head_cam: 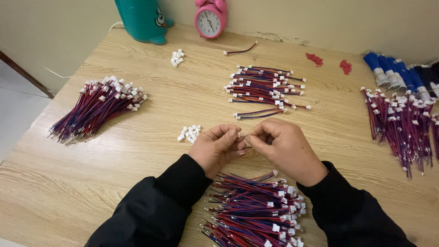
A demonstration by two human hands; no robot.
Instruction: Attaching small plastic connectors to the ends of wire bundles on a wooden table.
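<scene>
Behind your work you've a pink alarm clock (210,18), a teal toy figure (142,19) and blue-capped bundles (397,73) at the table's (68,183) right edge

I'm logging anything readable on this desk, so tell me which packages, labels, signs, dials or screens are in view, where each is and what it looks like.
No packages, labels, signs or screens show.
Clock: far edge of the table, against the wall; round, pink case with twin bells, white dial with dark hands.
Teal figure: left of the clock; rounded body with a cartoon eye printed on it.
</scene>
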